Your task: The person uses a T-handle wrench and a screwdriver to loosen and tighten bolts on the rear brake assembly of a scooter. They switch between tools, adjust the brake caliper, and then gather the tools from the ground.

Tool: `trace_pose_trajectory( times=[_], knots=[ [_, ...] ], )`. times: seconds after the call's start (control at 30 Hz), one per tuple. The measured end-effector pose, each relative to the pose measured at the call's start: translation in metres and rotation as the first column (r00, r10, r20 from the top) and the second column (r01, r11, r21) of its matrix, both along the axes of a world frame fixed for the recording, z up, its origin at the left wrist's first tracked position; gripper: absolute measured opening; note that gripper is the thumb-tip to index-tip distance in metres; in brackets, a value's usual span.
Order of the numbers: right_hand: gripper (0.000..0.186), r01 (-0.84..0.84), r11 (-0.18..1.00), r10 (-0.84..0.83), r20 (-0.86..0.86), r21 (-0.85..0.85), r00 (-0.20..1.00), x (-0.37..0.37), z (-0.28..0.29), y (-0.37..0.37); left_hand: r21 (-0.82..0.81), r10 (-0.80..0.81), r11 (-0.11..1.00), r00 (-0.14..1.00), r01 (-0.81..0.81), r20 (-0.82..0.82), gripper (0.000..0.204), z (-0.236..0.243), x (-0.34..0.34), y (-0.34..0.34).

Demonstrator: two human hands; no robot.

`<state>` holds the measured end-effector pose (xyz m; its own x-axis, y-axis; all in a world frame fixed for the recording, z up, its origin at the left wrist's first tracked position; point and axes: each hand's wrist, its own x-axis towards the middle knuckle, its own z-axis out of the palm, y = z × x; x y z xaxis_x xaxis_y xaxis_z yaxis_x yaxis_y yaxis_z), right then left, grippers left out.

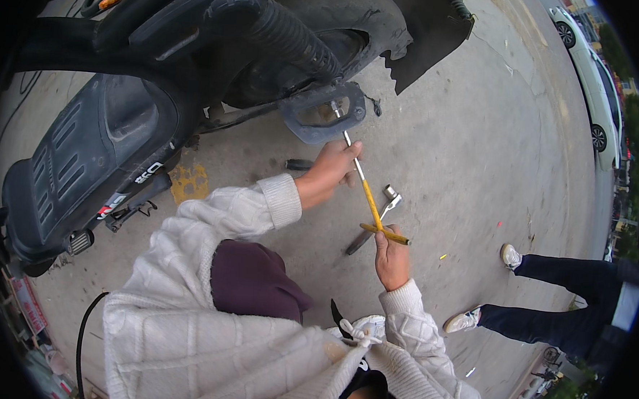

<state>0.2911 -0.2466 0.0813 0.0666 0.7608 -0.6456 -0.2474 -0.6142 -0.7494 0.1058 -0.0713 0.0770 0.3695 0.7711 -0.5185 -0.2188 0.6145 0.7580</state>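
Observation:
A T-handle wrench (368,190) with a silver shaft and a yellow sleeve slants between my two hands. Its far end reaches into the grey loop-shaped bracket (305,132) beside the rear wheel of a dark scooter (114,127). My left hand (329,172) is closed at the silver part of the shaft, just short of the bracket. Lower down, my right hand (391,261) grips the yellow crossbar. What the tip of the wrench meets is hard to make out. On the ground behind the crossbar lies a ratchet wrench (391,203) with a socket on its head.
A short dark cylinder (299,164) lies on the concrete by my left wrist. At the right stands another person in dark trousers (547,269) and white shoes. A black mudguard (429,39) hangs behind the wheel. A white car (591,84) is parked far right.

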Motion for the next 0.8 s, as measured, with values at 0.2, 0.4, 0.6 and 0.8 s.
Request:
trace_pose_trajectory(
  times=[0.2,0.4,0.6,0.8],
  knots=[
    [0.042,0.101,0.876,-0.482,-0.853,-0.471,0.201,-0.003,-0.005,0.001,0.033,-0.028,0.999,0.998,0.029,-0.048,0.029,-0.005,-0.001,0.008],
    [0.042,0.042,0.994,-0.079,-0.400,-0.100,0.913,0.012,-0.002,0.001,0.012,-0.017,1.000,0.998,0.017,-0.053,0.030,-0.005,0.003,0.009],
    [0.042,0.162,0.964,-0.264,-0.821,-0.210,0.507,0.001,-0.003,0.000,0.020,0.012,1.000,0.997,-0.010,-0.072,0.031,-0.007,0.002,0.011],
    [0.039,0.203,0.899,-0.432,-0.861,-0.388,0.269,-0.011,-0.015,0.005,-0.012,0.059,0.998,0.997,-0.060,-0.048,0.029,-0.006,0.003,0.007]
  ],
)
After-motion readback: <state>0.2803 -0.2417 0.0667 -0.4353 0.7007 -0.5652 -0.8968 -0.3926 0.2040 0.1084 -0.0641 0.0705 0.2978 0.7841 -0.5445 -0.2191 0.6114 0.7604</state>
